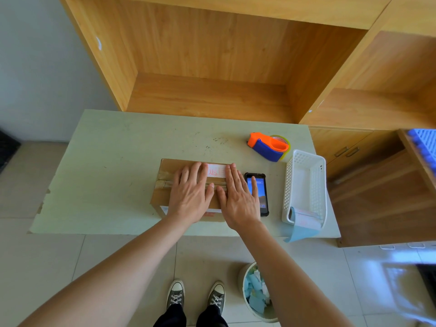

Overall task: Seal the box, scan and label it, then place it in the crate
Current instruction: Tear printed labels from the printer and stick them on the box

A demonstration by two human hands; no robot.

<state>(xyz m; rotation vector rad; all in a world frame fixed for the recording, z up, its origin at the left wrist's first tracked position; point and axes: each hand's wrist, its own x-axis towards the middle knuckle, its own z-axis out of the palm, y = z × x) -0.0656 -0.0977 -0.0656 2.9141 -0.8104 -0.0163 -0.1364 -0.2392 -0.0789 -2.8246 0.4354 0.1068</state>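
Both hands flat | left hand (188,194), right hand (238,197) | fingers straight, pressing box (165,175) top

The person's forearms were bare, with no sleeves, watch or rings showing on the left hand (190,197) or the right hand (238,199). Below, dark trousers (188,317) reached down to a pair of grey-green canvas sneakers (175,295) with white rubber toe caps, white soles and white laces.

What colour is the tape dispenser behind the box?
Orange and blue tape dispenser, clearest in the head view.
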